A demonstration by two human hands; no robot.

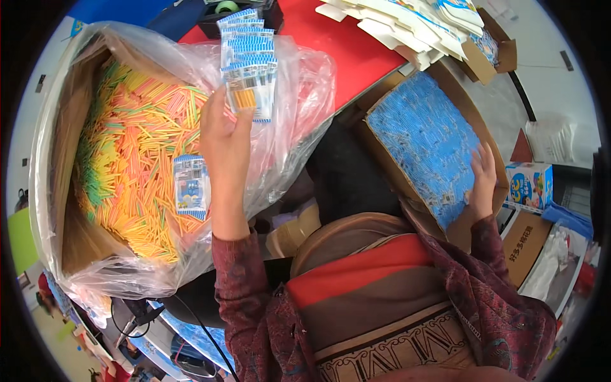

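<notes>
My left hand (224,130) is closed on the edge of a small clear-and-blue packet (254,89) with orange sticks showing inside; the thumb lies over its lower corner. That packet is the nearest of an overlapping row of similar packets (245,32) at the table's edge. Below my left wrist, another blue-and-white packet (191,184) lies on a heap of thin pink, yellow, orange and green sticks (146,127). At the right, my right hand (484,178) rests at the side of a cardboard box of blue packets (420,140), its fingers apart and slightly blurred, holding nothing visible.
Clear plastic (114,38) lines the large carton of sticks and spreads onto the red tabletop (363,63). Flattened white cartons (407,25) are stacked at the far right. A black tape dispenser (270,16) stands behind the packets. A colourful small box (531,184) sits right of the blue packets.
</notes>
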